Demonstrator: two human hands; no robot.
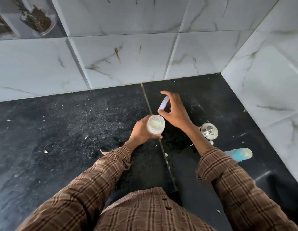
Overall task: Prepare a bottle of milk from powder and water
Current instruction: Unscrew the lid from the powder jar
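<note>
Head view, looking down on a dark stone counter [61,130] set into a corner of white marbled wall tiles [128,55].

Just right of frame centre, my left hand [141,132] holds the open bottle [155,125] upright, fingers and thumb curled round its clear wall below the mouth; pale milky contents show inside. Directly above and to its right in the frame, my right hand [174,112] pinches a small white lid-like piece [164,103] between thumb and the nearer fingers, the index finger lifted and spread away. I cannot tell whether this piece is a cap or a scoop.

At right of centre, partly behind my right wrist, stands a steel vessel with a knobbed lid [209,130]; lower right of it lies a blue bottle top [240,154] on its side.

Handling, as I judge it: the bottle looks like thin, light plastic, stiff enough to hold yet apt to flex and slop if squeezed while unsealed. I would keep the wrap at mid-body, grip moderate, mouth level. A wet wall could be slippery. The white piece seems very light; a fingertip pinch on its rim suffices.
</note>
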